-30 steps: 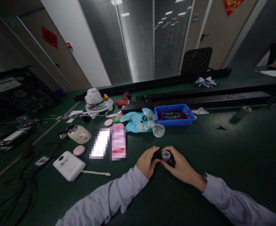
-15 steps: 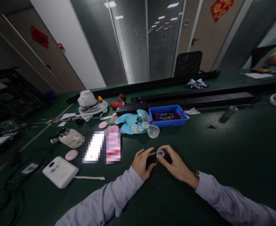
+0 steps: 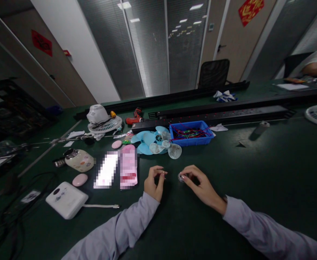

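My right hand (image 3: 200,181) has its thumb and fingers around a small round whitish part (image 3: 181,176), low over the dark green table (image 3: 174,231). The fingers hide much of that part. To its left, my left hand (image 3: 155,182) is closed in a pinch, thumb against forefinger. Whatever lies between those fingertips is too small to make out. A gap separates the two hands. Beyond them lie light blue fan blades (image 3: 144,140), with a smaller greyish fan blade piece (image 3: 165,145) in front.
A blue bin (image 3: 192,140) holds wires. Left are a white power bank (image 3: 66,200) with cable, a pink oval object (image 3: 79,180) and a cream flowered fan body (image 3: 79,160). Behind are a red drill (image 3: 133,118) and a white fan (image 3: 98,117). A can (image 3: 263,127) stands right.
My left hand has drawn away to the left from the round part, its fingers going from apart to pinched. My right hand keeps its hold and covers more of the part.
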`<state>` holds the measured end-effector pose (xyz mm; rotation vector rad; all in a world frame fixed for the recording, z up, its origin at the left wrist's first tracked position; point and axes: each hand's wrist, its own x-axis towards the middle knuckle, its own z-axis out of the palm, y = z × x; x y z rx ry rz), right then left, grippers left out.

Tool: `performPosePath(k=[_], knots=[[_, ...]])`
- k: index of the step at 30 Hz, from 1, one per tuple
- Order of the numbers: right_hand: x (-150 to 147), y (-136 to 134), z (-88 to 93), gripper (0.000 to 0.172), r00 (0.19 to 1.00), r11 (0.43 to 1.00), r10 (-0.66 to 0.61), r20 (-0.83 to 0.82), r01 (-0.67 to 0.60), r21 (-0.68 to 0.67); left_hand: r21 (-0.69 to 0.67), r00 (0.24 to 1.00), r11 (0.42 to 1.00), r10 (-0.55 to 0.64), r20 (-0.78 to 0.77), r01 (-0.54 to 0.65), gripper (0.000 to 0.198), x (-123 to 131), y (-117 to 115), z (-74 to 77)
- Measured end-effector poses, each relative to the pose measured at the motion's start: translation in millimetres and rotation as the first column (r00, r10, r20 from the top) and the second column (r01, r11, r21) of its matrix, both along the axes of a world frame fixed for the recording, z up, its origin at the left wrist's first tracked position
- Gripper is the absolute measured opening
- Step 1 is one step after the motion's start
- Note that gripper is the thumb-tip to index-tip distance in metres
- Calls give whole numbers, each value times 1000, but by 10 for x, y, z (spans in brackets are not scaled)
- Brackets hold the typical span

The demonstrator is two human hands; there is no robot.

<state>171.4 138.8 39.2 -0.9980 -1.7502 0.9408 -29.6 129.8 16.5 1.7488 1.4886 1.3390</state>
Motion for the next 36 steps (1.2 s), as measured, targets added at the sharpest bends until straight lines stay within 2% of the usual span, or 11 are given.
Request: performPosePath(k=[7, 11, 13, 16, 18, 22, 25, 28, 33, 36], knots=[[-13, 28, -54, 15, 999, 998, -41, -19, 40, -49, -25, 998, 998, -58, -2, 58, 11, 9, 13, -14], [-16, 70, -70, 17, 998, 998, -31, -54, 28, -56, 0, 994, 996, -93, -60, 93, 15, 32, -28, 48], [-16, 92, -49, 19, 998, 998, -6, -59, 2, -60, 24, 983, 988, -146, -113, 150, 25, 80, -60, 96], [0, 119, 25, 19, 999, 996, 43, -15, -44, -75, 43, 949, 966, -243, -199, 256, 55, 196, -86, 141], [23, 129, 93, 16, 997, 996, 62, 54, -59, -63, 26, 934, 962, -256, -249, 271, 65, 274, -75, 137], [75, 137, 196, 8, 980, 993, 107, 169, -114, 33, -16, 935, 972, -230, -269, 235, 54, 352, -21, 85], [86, 139, 214, 9, 969, 984, 130, 209, -152, 93, -31, 938, 972, -233, -257, 233, 53, 343, -4, 69], [73, 137, 230, 10, 974, 984, 103, 200, -130, 125, -44, 938, 971, -239, -253, 236, 54, 328, -13, 82], [136, 126, 293, 10, 992, 980, -16, 124, -9, 197, -36, 935, 967, -254, -247, 253, 57, 337, -13, 72], [264, 127, 212, 12, 976, 975, -90, 196, 46, 216, -6, 938, 965, -255, -235, 261, 62, 313, 15, 34]])
